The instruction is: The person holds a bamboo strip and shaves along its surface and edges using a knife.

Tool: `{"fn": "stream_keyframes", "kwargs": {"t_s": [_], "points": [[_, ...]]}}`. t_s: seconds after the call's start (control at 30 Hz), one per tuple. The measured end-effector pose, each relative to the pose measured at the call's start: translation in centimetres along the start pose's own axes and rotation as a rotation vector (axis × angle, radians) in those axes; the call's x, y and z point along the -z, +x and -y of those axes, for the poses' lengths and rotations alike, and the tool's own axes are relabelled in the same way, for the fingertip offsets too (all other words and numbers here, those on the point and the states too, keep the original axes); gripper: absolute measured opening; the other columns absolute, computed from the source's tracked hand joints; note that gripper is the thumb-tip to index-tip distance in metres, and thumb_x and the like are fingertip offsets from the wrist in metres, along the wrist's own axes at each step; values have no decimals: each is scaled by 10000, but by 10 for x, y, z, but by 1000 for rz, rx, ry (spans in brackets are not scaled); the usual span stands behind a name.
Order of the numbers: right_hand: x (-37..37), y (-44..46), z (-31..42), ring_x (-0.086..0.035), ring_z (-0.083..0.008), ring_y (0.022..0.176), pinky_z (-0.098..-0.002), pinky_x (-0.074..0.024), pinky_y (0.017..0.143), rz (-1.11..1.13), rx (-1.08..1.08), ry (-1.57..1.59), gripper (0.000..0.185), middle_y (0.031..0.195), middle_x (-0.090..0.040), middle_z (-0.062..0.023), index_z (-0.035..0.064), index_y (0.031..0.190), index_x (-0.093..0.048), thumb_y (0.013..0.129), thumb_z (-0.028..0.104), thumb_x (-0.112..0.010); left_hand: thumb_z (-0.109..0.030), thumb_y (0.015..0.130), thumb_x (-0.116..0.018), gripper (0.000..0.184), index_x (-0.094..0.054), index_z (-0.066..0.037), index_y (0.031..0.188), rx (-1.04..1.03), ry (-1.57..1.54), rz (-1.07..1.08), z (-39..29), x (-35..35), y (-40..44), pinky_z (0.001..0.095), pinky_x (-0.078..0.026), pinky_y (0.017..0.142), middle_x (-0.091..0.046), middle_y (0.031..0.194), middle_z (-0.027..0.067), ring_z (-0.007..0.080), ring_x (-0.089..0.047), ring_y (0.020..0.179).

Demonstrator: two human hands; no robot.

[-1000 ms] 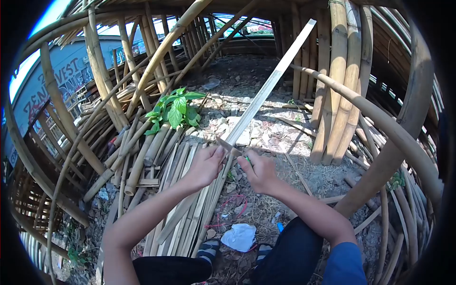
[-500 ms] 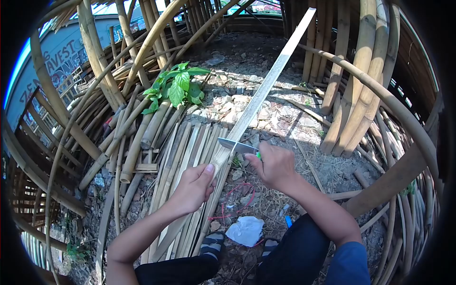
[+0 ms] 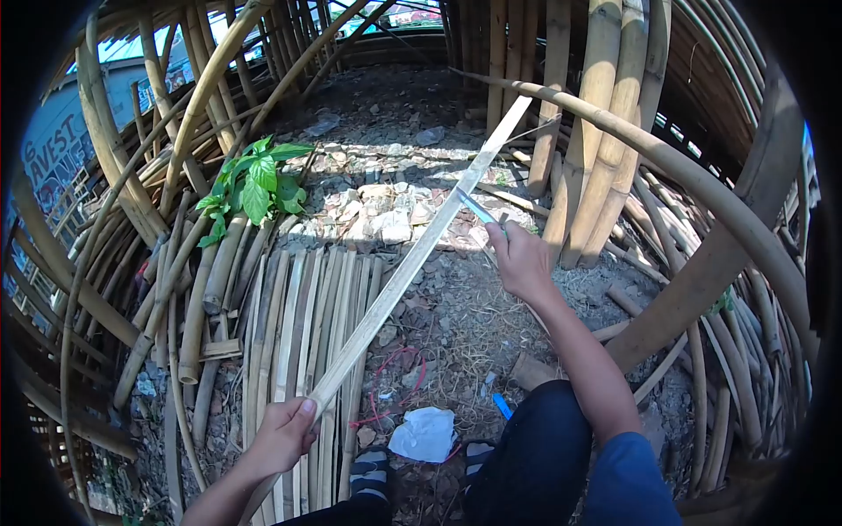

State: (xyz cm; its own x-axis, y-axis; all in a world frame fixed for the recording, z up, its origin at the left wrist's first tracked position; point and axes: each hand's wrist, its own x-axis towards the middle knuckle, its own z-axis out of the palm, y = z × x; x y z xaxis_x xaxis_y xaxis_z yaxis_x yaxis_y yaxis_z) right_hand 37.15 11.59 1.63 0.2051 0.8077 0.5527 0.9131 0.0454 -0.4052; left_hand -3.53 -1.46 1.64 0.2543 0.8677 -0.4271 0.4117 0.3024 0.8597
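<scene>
My strip (image 3: 388,302): pale bamboo, matt, fibrous.
My knife (image 3: 474,207): smooth metal blade, bluish sheen.
Stacked slats (image 3: 285,324): dull bamboo.
Upright poles (image 3: 605,114): smooth bamboo, faintly glossy.
My sleeve (image 3: 631,482): matt blue cloth.
White scrap (image 3: 423,435): thin, wrinkled; paper or plastic, I can't tell.

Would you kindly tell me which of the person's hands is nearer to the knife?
Right. The right hand holds the knife, its blade at the pale strip. The left hand is farther off, gripping the strip nearer the person's body.
</scene>
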Motion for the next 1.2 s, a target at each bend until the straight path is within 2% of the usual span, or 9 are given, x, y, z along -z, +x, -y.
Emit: {"fn": "stream_keyframes", "kwargs": {"t_s": [0.2,0.27,0.4,0.5,0.63,0.7,0.83,1.0,1.2], "points": [[-8,-22,21,-604,-444,672,-509,-433,638,202,-108,108,510,650,-579,-231,3,817,-573,1037,440,-432,-348,1079,-422,430,-569,-29,831,44,-85,-3,22,7,9,252,-336,441,-447,578,-17,74,-402,465],[-16,-45,43,-597,-435,591,-538,-436,601,185,50,261,522,597,-586,-189,28,772,-569,1034,453,-416,-368,1079,-413,439,-559,-42,823,55,-69,16,8,7,15,252,-314,427,-427,550,-23,74,-380,445],[-6,-86,108,-582,-397,533,-495,-426,528,403,329,504,381,563,-554,-156,34,802,-526,1017,348,-502,-405,1076,-404,459,-545,-60,809,42,-173,57,4,10,31,251,-257,393,-401,527,-31,73,-340,409],[-7,-112,132,-573,-371,487,-468,-427,471,523,495,489,360,549,-545,-150,30,794,-504,1000,321,-555,-373,1065,-424,415,-539,-65,812,18,-310,92,0,9,40,254,-237,373,-380,519,-26,78,-334,396],[-22,-127,142,-566,-353,455,-459,-435,433,490,596,478,385,535,-539,-143,23,778,-492,996,331,-568,-358,1047,-427,392,-506,-72,791,9,-304,92,-18,7,36,260,-223,353,-366,502,-7,93,-318,368],[-25,-128,146,-574,-339,453,-451,-448,424,417,635,446,384,529,-538,-128,27,782,-493,992,337,-577,-259,1001,-443,301,-497,-62,780,24,-347,66,-27,2,32,262,-229,339,-365,492,2,98,-327,358],[-23,-119,146,-577,-321,447,-430,-438,403,352,642,431,378,531,-540,-120,27,785,-502,978,335,-602,-193,947,-438,240,-482,-43,764,8,-421,122,-36,3,26,258,-222,337,-359,485,3,94,-314,352],[-15,-116,147,-576,-291,435,-408,-438,392,234,677,371,366,538,-550,-110,34,779,-513,955,328,-640,-276,1007,-422,353,-472,-51,740,-18,-434,193,-31,5,24,248,-209,345,-334,486,-7,89,-288,357],[-17,-104,135,-562,-321,455,-426,-411,418,194,635,313,372,549,-532,-123,44,786,-505,977,349,-599,-365,1065,-362,480,-454,-59,708,-43,-425,212,-33,4,22,241,-204,353,-317,490,-17,84,-269,366]]}}
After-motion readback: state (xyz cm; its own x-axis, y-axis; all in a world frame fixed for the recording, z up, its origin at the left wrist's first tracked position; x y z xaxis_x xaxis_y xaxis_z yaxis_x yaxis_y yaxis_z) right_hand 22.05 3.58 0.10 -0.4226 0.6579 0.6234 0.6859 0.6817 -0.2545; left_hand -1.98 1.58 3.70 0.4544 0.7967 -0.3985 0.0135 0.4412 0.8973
